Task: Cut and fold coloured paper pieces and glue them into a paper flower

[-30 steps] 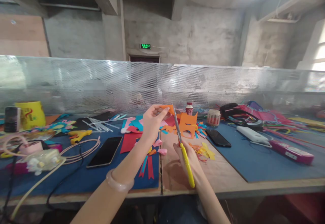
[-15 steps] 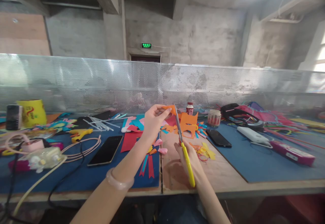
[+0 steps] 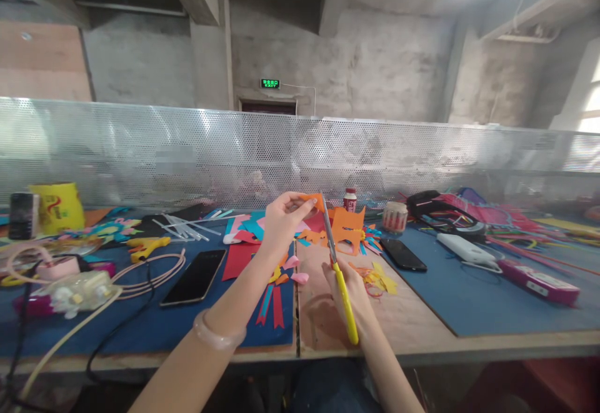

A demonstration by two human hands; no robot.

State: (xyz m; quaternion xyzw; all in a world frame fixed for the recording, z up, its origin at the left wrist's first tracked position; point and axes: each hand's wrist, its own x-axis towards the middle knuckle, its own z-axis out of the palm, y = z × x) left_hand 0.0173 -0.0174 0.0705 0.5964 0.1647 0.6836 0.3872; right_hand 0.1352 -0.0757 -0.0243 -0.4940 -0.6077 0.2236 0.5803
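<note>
My left hand pinches a small piece of orange paper above the middle of the table. Its fingers are closed on the paper's left part. Yellow-handled scissors are in my right hand, the blades pointing away from me and up. The blades touch the right edge of the orange paper and look nearly closed. Behind them lies a larger cut-up orange sheet with holes in it. Pink paper petals and red paper strips lie below my left wrist.
A black phone lies left of my arm, near a yellow glue gun and tangled cables. To the right are another phone, a jar and a white power strip. A perforated metal screen borders the table's back.
Almost nothing differs. Both hands keep their places, with the orange paper still at the scissor blades; the whole view has shifted very slightly.
</note>
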